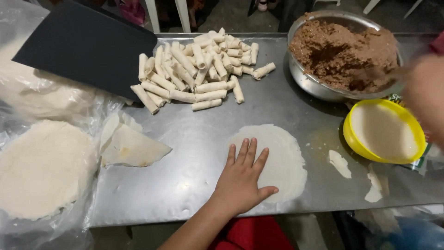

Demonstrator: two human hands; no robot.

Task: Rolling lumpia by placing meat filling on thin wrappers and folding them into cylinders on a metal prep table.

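My left hand (240, 183) fingers (252, 150) spread flat, gripping nothing, pressing the round wrapper (282, 157) on the steel table (185, 171), right hand (423, 92) blurred, grip unclear, over the filling bowl (319, 88) beyond the wrapper, roll pile (199, 69) beyond-left, yellow bowl (384, 132) right.

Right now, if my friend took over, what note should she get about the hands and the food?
Left hand: flat, fingers spread, pressing the near edge of the round wrapper on the metal table.
Right hand: blurred at the right edge, by the bowl of brown filling; whether it holds anything cannot be told.
Yellow bowl sits right of the wrapper.
Wrapper stack lies at left on plastic.
Done: a pile of finished rolls at the back.
Left: this wrapper has no filling yet and is unrolled.
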